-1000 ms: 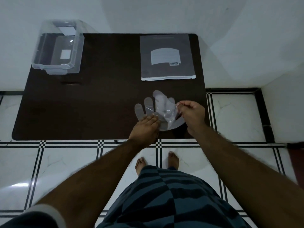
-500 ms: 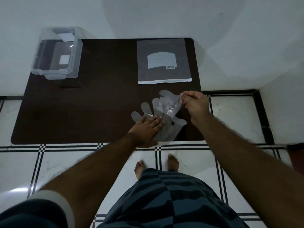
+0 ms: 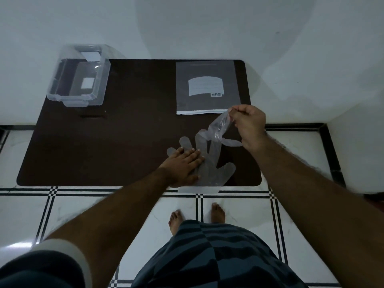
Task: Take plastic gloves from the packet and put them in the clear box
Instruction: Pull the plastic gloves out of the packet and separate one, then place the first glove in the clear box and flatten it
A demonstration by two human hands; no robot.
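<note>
Thin clear plastic gloves (image 3: 209, 169) lie stacked at the near right of the dark table (image 3: 124, 142), their cuffs hanging over the front edge. My left hand (image 3: 182, 165) presses flat on the stack with fingers spread. My right hand (image 3: 248, 123) pinches the top glove (image 3: 218, 127) by its fingertip end and holds it peeled up off the stack, above the table. The flat glove packet (image 3: 206, 86) lies at the far right of the table. The clear box (image 3: 78, 77) stands at the far left corner, with no gloves visible inside.
The table stands against a white wall. Below its front edge is a white tiled floor with black lines (image 3: 52, 204), and my bare feet (image 3: 197, 217) stand there. A raised white ledge (image 3: 357, 142) borders the right side.
My right hand has risen and moved back and right, peeling the top glove further off the stack. My left hand stays pressed on the stack.
</note>
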